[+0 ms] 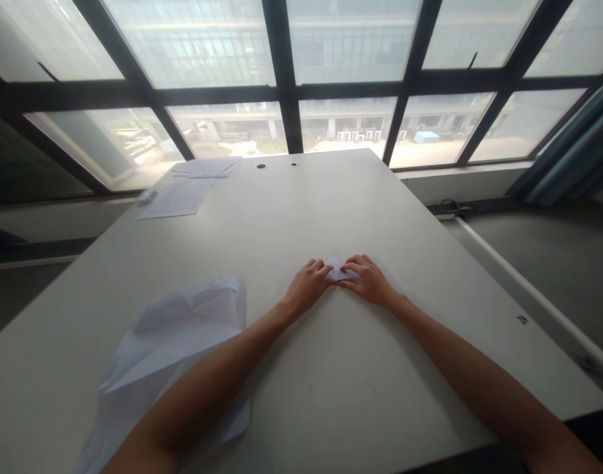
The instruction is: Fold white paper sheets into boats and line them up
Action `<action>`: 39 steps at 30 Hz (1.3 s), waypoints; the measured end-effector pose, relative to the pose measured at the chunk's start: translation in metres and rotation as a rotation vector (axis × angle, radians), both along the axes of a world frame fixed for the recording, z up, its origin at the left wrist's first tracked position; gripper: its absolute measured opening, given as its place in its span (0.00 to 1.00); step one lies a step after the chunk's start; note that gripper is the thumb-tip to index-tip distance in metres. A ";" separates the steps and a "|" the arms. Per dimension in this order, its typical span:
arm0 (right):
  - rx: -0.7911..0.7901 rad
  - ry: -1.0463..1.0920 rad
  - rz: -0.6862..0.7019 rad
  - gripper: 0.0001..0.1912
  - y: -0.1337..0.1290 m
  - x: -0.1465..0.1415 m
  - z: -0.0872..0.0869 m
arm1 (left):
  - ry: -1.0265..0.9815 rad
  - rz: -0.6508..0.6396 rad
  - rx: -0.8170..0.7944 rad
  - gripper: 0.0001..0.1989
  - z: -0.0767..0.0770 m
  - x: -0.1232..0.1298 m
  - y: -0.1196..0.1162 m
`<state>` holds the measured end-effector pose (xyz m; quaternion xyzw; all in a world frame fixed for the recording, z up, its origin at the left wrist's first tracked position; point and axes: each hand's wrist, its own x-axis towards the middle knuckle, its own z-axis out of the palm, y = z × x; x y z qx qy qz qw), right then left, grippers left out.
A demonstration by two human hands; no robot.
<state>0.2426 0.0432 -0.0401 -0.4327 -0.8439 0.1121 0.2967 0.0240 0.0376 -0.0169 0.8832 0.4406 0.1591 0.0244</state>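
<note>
A small folded white paper (pixel 335 272) is held between both hands, at or just above the top of the white table (pixel 301 210), to the right of its middle. Its left edge is pinched by the thumb and fingers of the left hand (pixel 309 284), and its right side is gripped by the right hand (pixel 370 280), whose thumb and fingers are closed on it (the exact folds are partly hidden by the fingertips). On the left, a large creased paper sheet (pixel 187 316) is partly covered by the left forearm (pixel 222 365). Farther off, flat paper sheets (pixel 176 199) are spread near the table's far left corner, below the dark-framed windows (pixel 222 43).
</note>
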 end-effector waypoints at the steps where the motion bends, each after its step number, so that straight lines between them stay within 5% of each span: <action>1: -0.005 0.024 -0.002 0.16 0.000 0.000 -0.001 | -0.011 -0.003 0.002 0.11 -0.001 0.000 0.001; 6: -0.061 0.246 -0.052 0.20 0.002 0.000 -0.003 | -0.113 -0.014 0.023 0.15 -0.005 0.001 0.004; 12: -0.190 0.544 -0.109 0.41 0.003 -0.003 -0.005 | -0.256 -0.013 -0.028 0.18 -0.005 0.002 0.002; 18: -0.111 0.524 -0.079 0.13 -0.002 -0.008 0.000 | -0.731 0.099 -0.241 0.14 -0.014 0.005 0.006; 25: -0.012 0.495 -0.011 0.11 -0.009 -0.009 0.010 | -1.165 0.095 -0.567 0.17 -0.011 -0.001 0.013; 31: -0.083 0.619 -0.019 0.08 -0.011 -0.011 0.012 | -1.103 0.070 -0.564 0.26 -0.014 0.001 0.011; 36: -0.319 0.830 -0.023 0.26 -0.006 -0.015 0.003 | -1.020 -0.029 -0.627 0.40 -0.015 0.004 0.011; 39: -0.371 0.889 0.000 0.31 -0.005 -0.016 0.001 | -0.880 -0.026 -0.636 0.34 -0.011 0.003 0.012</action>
